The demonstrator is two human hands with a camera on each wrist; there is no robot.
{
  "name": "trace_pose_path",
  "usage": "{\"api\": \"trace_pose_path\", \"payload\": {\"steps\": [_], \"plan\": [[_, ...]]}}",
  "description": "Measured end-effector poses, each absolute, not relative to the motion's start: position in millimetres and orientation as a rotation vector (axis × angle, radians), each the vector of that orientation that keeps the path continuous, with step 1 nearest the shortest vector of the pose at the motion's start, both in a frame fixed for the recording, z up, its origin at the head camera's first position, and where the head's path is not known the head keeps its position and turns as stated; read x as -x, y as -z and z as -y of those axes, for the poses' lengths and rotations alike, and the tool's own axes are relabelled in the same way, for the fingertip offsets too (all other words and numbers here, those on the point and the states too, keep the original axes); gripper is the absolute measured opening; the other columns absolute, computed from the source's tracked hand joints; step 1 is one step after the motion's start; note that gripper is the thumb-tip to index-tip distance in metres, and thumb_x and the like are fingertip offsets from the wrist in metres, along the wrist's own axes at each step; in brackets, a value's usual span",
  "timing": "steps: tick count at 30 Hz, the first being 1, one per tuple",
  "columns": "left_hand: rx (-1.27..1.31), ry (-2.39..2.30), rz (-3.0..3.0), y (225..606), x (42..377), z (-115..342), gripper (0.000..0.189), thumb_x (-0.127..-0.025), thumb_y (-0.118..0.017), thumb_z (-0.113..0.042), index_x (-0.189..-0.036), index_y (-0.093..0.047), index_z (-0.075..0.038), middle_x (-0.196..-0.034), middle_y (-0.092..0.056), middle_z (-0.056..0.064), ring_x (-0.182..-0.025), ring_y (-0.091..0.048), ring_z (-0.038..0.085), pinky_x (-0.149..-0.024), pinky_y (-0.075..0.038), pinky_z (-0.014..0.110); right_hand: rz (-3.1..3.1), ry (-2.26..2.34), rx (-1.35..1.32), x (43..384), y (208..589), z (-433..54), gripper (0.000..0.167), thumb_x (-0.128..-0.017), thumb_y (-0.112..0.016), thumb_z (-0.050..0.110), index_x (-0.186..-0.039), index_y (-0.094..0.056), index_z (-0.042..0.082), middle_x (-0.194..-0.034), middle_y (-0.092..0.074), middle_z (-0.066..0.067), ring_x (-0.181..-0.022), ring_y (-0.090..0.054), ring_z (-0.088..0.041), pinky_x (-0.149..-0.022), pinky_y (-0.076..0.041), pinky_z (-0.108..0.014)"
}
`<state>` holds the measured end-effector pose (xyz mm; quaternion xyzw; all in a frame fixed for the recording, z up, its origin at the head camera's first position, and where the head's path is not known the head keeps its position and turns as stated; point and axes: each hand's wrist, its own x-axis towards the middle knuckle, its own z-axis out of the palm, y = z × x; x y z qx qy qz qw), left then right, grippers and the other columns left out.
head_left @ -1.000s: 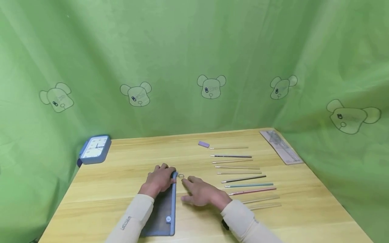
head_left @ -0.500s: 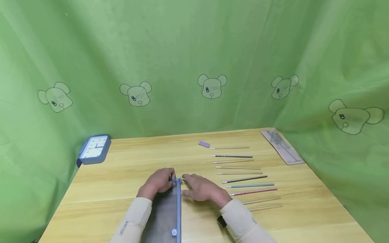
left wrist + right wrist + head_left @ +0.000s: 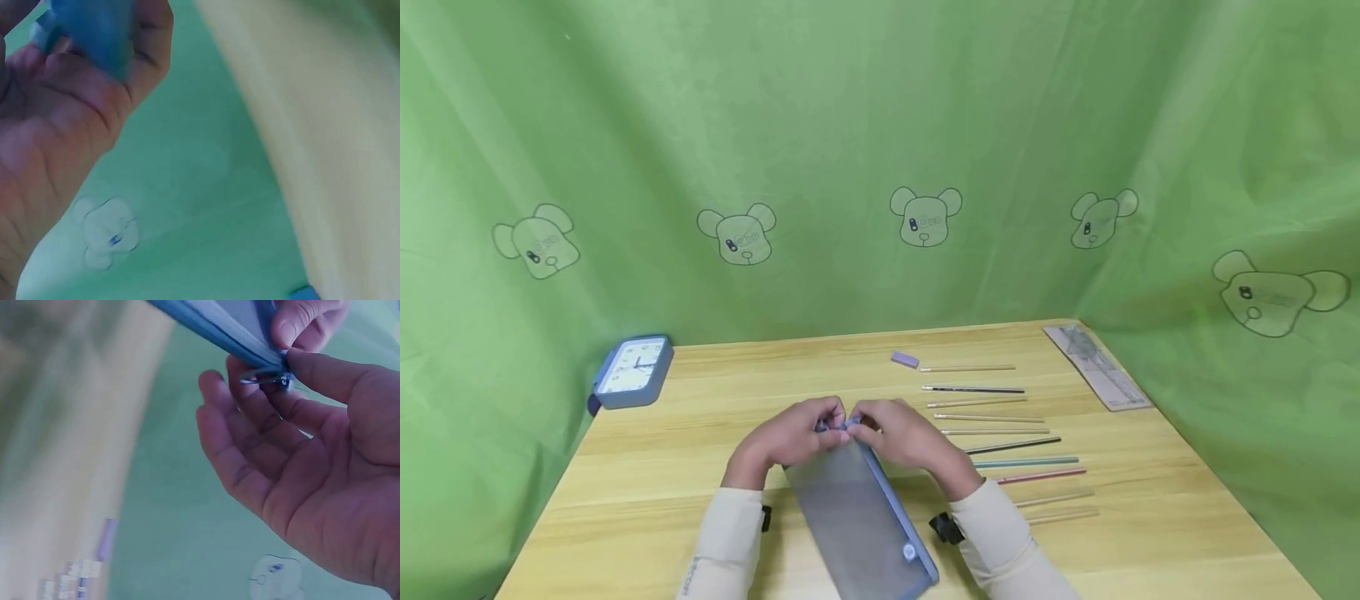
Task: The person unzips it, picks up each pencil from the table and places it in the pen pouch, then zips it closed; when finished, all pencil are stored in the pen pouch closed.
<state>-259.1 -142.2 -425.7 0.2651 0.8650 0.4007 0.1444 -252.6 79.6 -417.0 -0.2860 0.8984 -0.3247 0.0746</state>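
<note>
A grey, see-through zip pouch (image 3: 850,517) with blue edging slants between my hands in the head view, its top end raised toward me. A small round pale tag (image 3: 910,552) sits near the lower end of its zip edge. My left hand (image 3: 790,433) pinches the top edge between thumb and fingers. Beside it, my right hand (image 3: 904,433) pinches the corner at the zip end, thumb on top. In the right wrist view a metal ring (image 3: 262,376) hangs at that corner, against the right fingers. The left wrist view shows blurred blue edging (image 3: 103,31) in the left fingers.
Several pencils (image 3: 1026,462) lie in a loose column on the table right of my hands. A purple eraser (image 3: 905,359) lies at their far end. A blue-framed clock (image 3: 634,375) stands at the far left corner, a flat pinkish sheet (image 3: 1093,367) at the far right.
The pouch has come up off its flat position and turned, its lower end swinging right. My right hand has moved from beside the ring onto the corner, close against my left hand.
</note>
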Motion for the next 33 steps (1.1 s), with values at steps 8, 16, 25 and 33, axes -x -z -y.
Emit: {"api": "trace_pose_path", "payload": {"steps": [8,16,25,33], "plan": [[-0.850,-1.324,-2.405,400,250,149,0.017,-0.111,-0.060,-0.018,-0.101,-0.049,-0.009,-0.097,-0.062,0.005,-0.090,-0.060,0.019,-0.081,-0.052,0.030,-2.689,1.020,0.978,248,385,-88,0.021,-0.111,-0.061,0.020,-0.092,-0.067,0.013,-0.075,-0.050,0.007,-0.067,-0.045,-0.005,-0.063,-0.040,-0.020],[-0.945,-1.306,-2.546,386,240,149,0.013,-0.110,-0.062,-0.026,-0.106,-0.061,-0.014,-0.100,-0.067,0.001,-0.092,-0.062,0.012,-0.082,-0.053,0.027,-2.778,0.863,1.249,243,365,-87,0.023,-0.109,-0.064,0.018,-0.086,-0.066,0.015,-0.077,-0.055,0.007,-0.069,-0.047,-0.005,-0.066,-0.043,-0.020],[-1.073,-1.373,-2.688,367,233,143,0.006,-0.106,-0.069,-0.023,-0.105,-0.072,-0.018,-0.092,-0.072,-0.003,-0.081,-0.063,0.007,-0.075,-0.056,0.024,-2.915,0.822,1.291,229,346,-85,0.014,-0.107,-0.066,0.018,-0.098,-0.075,0.013,-0.085,-0.066,0.006,-0.075,-0.056,-0.010,-0.069,-0.048,-0.020],[-1.057,-1.461,-2.778,360,231,144,0.004,-0.105,-0.070,-0.017,-0.102,-0.072,-0.016,-0.091,-0.073,-0.002,-0.080,-0.063,0.008,-0.072,-0.055,0.024,-3.048,0.843,1.240,230,341,-79,0.012,-0.104,-0.070,0.018,-0.107,-0.080,0.012,-0.093,-0.076,0.005,-0.081,-0.064,-0.008,-0.079,-0.055,-0.027]]}}
